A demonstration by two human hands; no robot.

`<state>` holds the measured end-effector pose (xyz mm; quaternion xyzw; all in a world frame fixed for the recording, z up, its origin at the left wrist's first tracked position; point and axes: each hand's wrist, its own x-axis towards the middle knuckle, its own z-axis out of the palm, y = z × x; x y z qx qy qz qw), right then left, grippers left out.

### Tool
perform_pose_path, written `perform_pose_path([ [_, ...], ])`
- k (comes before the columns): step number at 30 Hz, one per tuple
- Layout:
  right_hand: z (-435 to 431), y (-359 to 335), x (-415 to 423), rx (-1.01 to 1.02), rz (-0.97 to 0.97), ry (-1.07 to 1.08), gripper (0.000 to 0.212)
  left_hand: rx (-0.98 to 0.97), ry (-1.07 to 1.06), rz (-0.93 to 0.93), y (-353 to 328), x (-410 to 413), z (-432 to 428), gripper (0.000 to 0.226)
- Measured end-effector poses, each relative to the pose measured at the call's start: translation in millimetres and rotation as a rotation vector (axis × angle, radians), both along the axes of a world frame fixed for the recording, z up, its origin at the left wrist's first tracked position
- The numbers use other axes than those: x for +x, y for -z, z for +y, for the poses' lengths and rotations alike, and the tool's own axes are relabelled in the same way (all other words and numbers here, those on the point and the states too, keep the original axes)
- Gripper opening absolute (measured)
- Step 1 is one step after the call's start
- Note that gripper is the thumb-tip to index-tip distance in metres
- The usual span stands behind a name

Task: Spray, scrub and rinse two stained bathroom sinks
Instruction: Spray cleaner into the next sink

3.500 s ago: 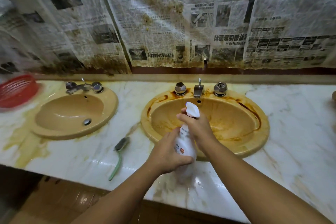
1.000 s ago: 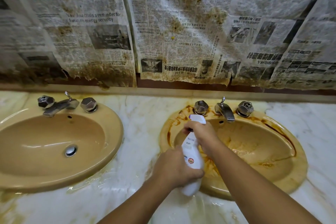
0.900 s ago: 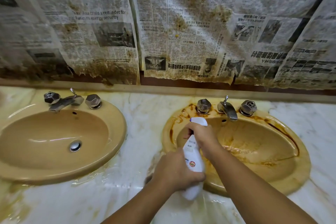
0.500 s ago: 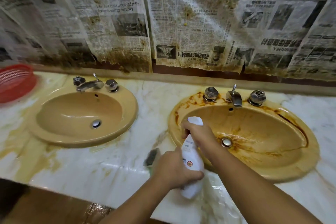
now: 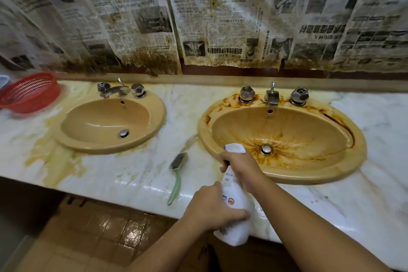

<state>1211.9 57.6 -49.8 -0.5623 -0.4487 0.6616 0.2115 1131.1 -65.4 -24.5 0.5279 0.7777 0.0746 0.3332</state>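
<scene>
Spray bottle (image 5: 235, 207): white, tilted, held over the front edge of the counter (image 5: 136, 174), just in front of the right sink (image 5: 287, 180), spray head turned toward the basin.
Left hand (image 5: 210, 207): wrapped round the bottle's lower body, gripping it.
Right hand (image 5: 240, 165): curled round the neck under the spray head; trigger finger hidden, so squeezing or resting cannot be told.
Right sink: brown streaks along the rim, below the tap (image 5: 272, 96) and fanning out from the drain (image 5: 266, 149); judged mid-spray, not yet scrubbed.
Left sink (image 5: 154, 104): looks far cleaner, with yellow puddles on the counter beside it.
Brush (image 5: 177, 174): lying on the counter between the sinks, near the left hand, untouched.
Risk, aim: too high a tilt, and mist on the newspaper (image 5: 220, 17) behind the taps, likely soaking and tearing it.
Risk, coverage: dark streak on the far right rim easily missed from this angle.
Risk, grip: wet-looking counter and bottle; any slip, and a drop straight to the floor.
Risk, brush: handle end close to the counter's edge; one knock from the left forearm, and off the counter.
</scene>
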Motion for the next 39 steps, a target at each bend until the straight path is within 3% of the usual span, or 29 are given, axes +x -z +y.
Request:
perform_pose_path([
  [3,-14,5,10,0.001,-0.035,0.145,0.013,-0.002,0.062,0.011,1,7,-7,0.059],
  [20,-60,10,38,-0.010,-0.082,0.305,0.017,0.015,0.389,0.054,23,-8,-18,0.066],
  [27,-84,6,26,0.019,-0.150,0.650,0.036,0.117,0.568,0.052,27,-26,-19,0.062],
  [32,-100,2,30,0.053,-0.182,0.673,0.025,0.135,0.656,0.044,32,-32,-16,0.059],
  [36,-105,-2,40,0.048,-0.196,0.782,0.044,0.151,0.729,0.021,30,-22,-14,0.058],
  [39,-108,-5,48,0.051,-0.211,0.811,0.038,0.150,0.741,0.008,30,-13,-12,0.058],
])
